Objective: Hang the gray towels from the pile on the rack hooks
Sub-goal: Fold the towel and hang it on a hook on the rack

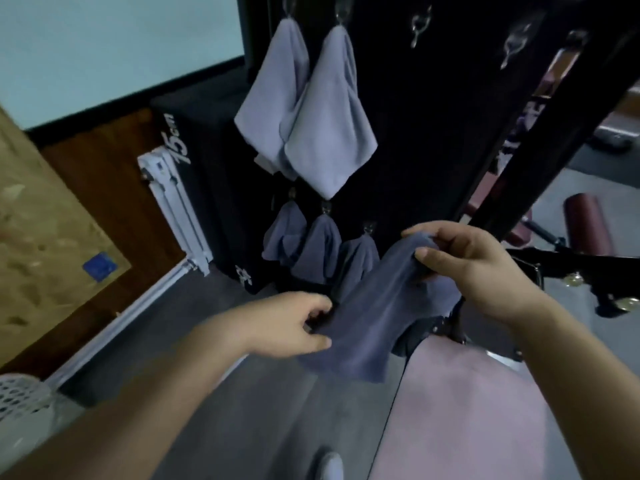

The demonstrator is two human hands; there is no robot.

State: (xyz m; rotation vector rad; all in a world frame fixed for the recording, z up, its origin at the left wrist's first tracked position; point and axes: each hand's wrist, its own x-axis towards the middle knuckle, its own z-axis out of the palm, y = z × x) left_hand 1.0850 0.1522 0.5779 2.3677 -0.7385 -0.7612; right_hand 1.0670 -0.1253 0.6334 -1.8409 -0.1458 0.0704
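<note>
Dark gray cloth towel (374,306), mid-air before black rack panel (433,133): my right grip (467,268) pinches its upper corner, my left grip (294,323) its lower edge, long axis rising toward the bare clear hooks (420,24).

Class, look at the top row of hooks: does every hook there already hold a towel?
No: the hook just right of the second light towel hangs bare.

Gray towel (374,306) — stretched, rumpled, held aloft.
</note>
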